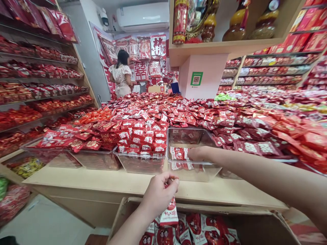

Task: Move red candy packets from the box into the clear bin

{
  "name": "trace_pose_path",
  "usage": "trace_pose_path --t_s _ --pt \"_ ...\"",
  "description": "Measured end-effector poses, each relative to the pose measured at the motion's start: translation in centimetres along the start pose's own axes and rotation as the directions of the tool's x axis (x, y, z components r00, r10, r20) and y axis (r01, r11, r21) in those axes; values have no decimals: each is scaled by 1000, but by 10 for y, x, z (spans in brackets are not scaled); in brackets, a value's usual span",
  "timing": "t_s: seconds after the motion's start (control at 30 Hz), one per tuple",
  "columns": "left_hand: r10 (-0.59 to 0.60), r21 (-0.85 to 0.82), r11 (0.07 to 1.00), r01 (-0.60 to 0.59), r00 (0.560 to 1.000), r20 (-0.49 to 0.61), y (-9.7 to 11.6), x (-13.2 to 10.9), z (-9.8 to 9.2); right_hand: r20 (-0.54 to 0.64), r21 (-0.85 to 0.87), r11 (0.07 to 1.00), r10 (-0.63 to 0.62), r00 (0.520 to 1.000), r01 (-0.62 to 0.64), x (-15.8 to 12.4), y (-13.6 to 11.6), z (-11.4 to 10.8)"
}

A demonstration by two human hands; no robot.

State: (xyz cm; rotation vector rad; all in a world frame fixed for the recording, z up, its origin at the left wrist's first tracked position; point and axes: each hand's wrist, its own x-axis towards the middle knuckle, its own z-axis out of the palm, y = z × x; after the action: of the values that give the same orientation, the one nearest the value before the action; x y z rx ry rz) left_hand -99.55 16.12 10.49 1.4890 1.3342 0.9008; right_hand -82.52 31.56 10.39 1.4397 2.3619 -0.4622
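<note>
My left hand (pixel 158 194) is closed round the top of a red and white candy packet (pixel 169 212) that hangs over an open cardboard box (pixel 258 217) full of the same packets. My right hand (pixel 197 153) reaches into a clear plastic bin (pixel 194 170) on the counter, fingers closed on red and white packets (pixel 178 153) at the bin's near edge. That bin holds only a few packets. The bin (pixel 141 162) to its left is heaped with them.
A wooden counter (pixel 102 183) carries several clear bins and a wide spread of red wrapped sweets. Shelves of red packets line the left wall (pixel 38 85) and the right. A person (pixel 121 75) stands at the back, facing away. A pink pillar (pixel 201 76) rises behind the counter.
</note>
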Motion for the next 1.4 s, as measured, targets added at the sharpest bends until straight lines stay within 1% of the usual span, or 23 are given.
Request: trace_pose_path --t_s 0.07,0.1,0.17,0.23,0.27,0.3,0.33,0.37,0.4,0.47,0.5,0.57,0.63,0.7,0.8,0.87,0.93,0.97,1.03,1.1,1.27,1.33,1.4 --pt "2 -7 1000 -2 1000 0 0 0 0 34 -144 988 -48 998 52 -2 -2 -9" --pt "8 -13 1000 -8 1000 -5 0 0 0 22 -199 977 -66 998 69 -4 -2 -15" --pt "48 -34 998 -49 998 -44 0 -1 -1 -65 -240 968 -88 994 70 -16 -5 -30" --pt "97 -71 992 -107 987 -131 -1 -3 -1 -237 -211 973 -146 961 96 -38 -12 -42" --pt "113 -100 986 -133 976 -185 -2 -3 -2 -361 -163 976 -193 912 142 -52 -18 -45" --pt "121 -134 979 -156 963 -240 -2 -4 -2 -486 -94 973 -230 843 211 -69 -25 -44" --pt "121 -170 970 -176 948 -294 -3 -4 -2 -593 -4 956 -239 769 294 -86 -34 -39" --pt "117 -203 960 -195 931 -345 -4 -4 -2 -651 101 927 -214 728 362 -102 -44 -30" --pt "113 -225 951 -214 913 -391 -4 -4 -1 -661 210 893 -171 731 399 -115 -54 -18" --pt "113 -232 942 -243 879 -462 -3 -4 3 -588 430 808 -87 804 402 -132 -71 13" --pt "116 -229 941 -249 874 -472 -2 -4 5 -526 547 733 -74 847 404 -134 -78 29" --pt "134 -217 944 -249 889 -438 1 -6 10 -419 756 516 -94 903 404 -130 -86 55" --pt "149 -228 943 -244 918 -367 4 -9 12 -358 870 322 -104 928 372 -122 -86 69" --pt "154 -255 941 -223 952 -266 6 -11 12 -353 903 239 -66 933 358 -117 -81 73" --pt "99 -301 948 -106 994 -39 7 -11 8 -399 894 205 -42 916 399 -117 -72 69" --pt "49 -333 942 -38 998 25 7 -10 7 -431 882 193 -36 901 430 -118 -69 68" --pt "32 -386 922 -33 999 -10 8 -10 8 -495 849 211 -4 869 485 -118 -69 69" --pt "39 -411 911 -46 999 -25 8 -10 10 -546 819 227 25 837 527 -118 -70 70" --pt "80 -442 894 -80 997 -18 9 -12 13 -644 750 257 74 762 609 -117 -71 73" --pt "121 -430 897 -102 993 16 10 -15 16 -690 711 278 100 717 646 -117 -71 74" --pt "159 -132 980 -145 982 98 9 -21 18 -740 653 383 142 657 653 -122 -67 70" --pt "148 -89 986 -141 986 80 9 -21 18 -740 652 357 108 664 669 -123 -65 68" --pt "102 -122 988 -97 994 42 9 -20 17 -719 681 301 106 686 667 -124 -63 66"
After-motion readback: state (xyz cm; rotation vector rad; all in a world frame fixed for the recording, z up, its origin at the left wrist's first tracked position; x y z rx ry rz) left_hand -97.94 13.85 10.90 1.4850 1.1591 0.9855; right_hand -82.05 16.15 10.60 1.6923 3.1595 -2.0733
